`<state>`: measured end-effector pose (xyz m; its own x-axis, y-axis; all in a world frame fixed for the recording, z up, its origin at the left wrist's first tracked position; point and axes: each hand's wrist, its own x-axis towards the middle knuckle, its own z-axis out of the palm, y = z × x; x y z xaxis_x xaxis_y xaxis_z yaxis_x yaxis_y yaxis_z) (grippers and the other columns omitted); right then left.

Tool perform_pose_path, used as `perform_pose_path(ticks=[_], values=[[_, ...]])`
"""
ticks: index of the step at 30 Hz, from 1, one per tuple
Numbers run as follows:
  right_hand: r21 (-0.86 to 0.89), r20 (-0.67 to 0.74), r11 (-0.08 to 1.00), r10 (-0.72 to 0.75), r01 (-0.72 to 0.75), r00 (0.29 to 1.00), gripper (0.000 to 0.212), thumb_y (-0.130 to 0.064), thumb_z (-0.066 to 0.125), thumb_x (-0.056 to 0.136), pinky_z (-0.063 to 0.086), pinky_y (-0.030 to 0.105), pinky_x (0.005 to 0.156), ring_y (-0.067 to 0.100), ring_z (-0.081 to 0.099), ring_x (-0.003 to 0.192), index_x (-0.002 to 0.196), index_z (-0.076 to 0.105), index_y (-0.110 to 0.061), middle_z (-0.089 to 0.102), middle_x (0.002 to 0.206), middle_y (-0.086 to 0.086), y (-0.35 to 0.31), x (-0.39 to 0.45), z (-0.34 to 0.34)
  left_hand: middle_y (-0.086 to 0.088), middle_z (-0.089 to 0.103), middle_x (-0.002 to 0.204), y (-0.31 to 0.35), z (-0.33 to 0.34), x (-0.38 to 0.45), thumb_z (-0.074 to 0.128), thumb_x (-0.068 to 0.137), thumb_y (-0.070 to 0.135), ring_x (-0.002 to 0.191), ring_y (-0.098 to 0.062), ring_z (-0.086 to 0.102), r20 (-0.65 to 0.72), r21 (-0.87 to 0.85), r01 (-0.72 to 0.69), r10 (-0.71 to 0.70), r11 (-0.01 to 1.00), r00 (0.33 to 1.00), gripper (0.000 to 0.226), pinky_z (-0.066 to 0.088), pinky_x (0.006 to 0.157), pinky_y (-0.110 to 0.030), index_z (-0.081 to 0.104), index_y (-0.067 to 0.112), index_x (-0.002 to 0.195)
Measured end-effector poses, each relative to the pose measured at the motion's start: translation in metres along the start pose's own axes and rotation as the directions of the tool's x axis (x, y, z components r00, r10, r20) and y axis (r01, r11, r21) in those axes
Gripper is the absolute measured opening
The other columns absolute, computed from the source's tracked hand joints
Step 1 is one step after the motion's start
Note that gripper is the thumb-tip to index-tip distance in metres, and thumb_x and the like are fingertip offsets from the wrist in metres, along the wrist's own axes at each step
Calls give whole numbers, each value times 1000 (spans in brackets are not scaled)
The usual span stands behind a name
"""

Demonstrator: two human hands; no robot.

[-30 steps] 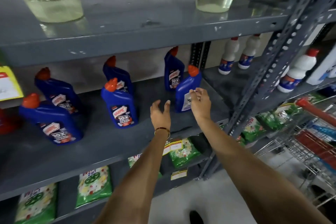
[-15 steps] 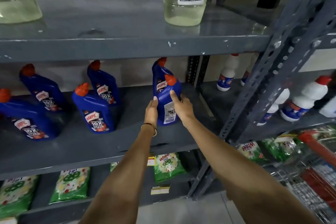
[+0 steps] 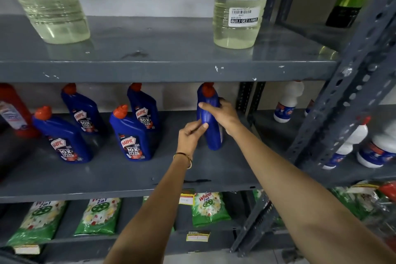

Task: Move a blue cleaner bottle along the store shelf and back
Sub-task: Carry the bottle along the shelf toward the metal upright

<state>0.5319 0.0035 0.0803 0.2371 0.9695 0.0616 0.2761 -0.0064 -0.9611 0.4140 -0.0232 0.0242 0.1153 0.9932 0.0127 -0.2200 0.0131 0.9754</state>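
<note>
Both hands, left hand (image 3: 191, 133) and right hand (image 3: 222, 113), grip the red-capped blue plastic cleaner bottle (image 3: 211, 122) upright on the grey metal shelf (image 3: 128, 178), so the move seems barely begun.

on the top shelf you read "liquid bleach" on two clear bottles (image 3: 239, 6), one stickered "buy 1 get 1 free" (image 3: 243, 21). blue bottles (image 3: 131, 135) say "harpic 10x total clean". green packets (image 3: 206, 208) below say "wheel 2in1".
</note>
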Motion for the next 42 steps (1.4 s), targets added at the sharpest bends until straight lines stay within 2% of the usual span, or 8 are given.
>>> perform_pose_path(ticks=[6, 11, 15, 19, 22, 31, 37, 42], values=[[-51, 129, 997, -54, 61, 990, 32, -15, 74, 69, 52, 46, 83, 36, 67, 91, 92, 65, 5, 70, 95, 23, 6, 1, -10, -8, 69, 92, -8, -7, 6, 79, 64, 16, 85, -19, 64, -113, 136, 14, 2, 991, 994, 29, 52, 86, -34, 69, 12, 90], [45, 316, 999, -27, 13, 948, 35, -4, 72, 72, 50, 37, 93, 27, 65, 102, 106, 65, -4, 68, 110, 17, 7, -3, -22, -3, 53, 120, -12, -15, 21, 83, 59, 20, 108, -19, 54, -22, 260, 99, -96, 961, 995, 84, 47, 91, -31, 40, 9, 130], [88, 406, 995, 0, -39, 914, 40, -3, 64, 79, 45, 34, 99, 26, 60, 110, 119, 58, -4, 62, 121, 17, 3, 1, -31, -13, 65, 113, -9, -9, 28, 83, 57, 17, 99, -26, 64, 150, 250, 13, -52, 968, 987, 65, 50, 92, -49, 53, 11, 115], [100, 444, 992, 18, -70, 896, 41, -3, 58, 83, 43, 36, 102, 27, 56, 116, 124, 54, -5, 58, 127, 18, 11, 4, -34, -4, 68, 100, -15, 1, 25, 85, 54, 25, 88, -17, 66, 51, 357, -34, 17, 933, 999, 55, 55, 75, -31, 55, 22, 101], [127, 425, 988, 27, -89, 905, 41, -4, 57, 84, 42, 39, 103, 30, 55, 118, 125, 54, -5, 58, 128, 18, 24, 4, -33, 1, 66, 96, -22, 5, 22, 83, 58, 26, 83, -9, 63, 32, 362, -21, 10, 932, 999, 51, 48, 66, -16, 52, 24, 100], [319, 314, 899, 198, -299, 928, 53, -44, 60, 80, 39, 41, 102, 20, 55, 118, 128, 52, -22, 58, 131, 4, 70, -5, -29, -8, 64, 109, -34, 4, 19, 79, 65, 28, 89, -17, 61, 30, 374, 56, -72, 926, 997, 53, 51, 73, -25, 49, 11, 105], [433, 115, 751, 503, -499, 857, 75, -57, 50, 82, 38, 38, 99, 29, 46, 126, 135, 40, -5, 47, 139, 16, 111, -27, -27, 0, 47, 126, -40, -6, 8, 24, 86, 61, 121, -18, 45, 76, 29, 395, -396, 918, 915, 69, 31, 103, -30, 38, 13, 134], [492, 128, 728, 482, -478, 867, 72, -53, 45, 87, 35, 35, 104, 29, 44, 129, 135, 38, 0, 45, 141, 20, 118, -41, -13, -8, 35, 147, -42, 1, 2, 14, 90, 56, 133, -19, 34, 105, 30, 387, -388, 922, 916, 69, 29, 99, -24, 31, 10, 138]])
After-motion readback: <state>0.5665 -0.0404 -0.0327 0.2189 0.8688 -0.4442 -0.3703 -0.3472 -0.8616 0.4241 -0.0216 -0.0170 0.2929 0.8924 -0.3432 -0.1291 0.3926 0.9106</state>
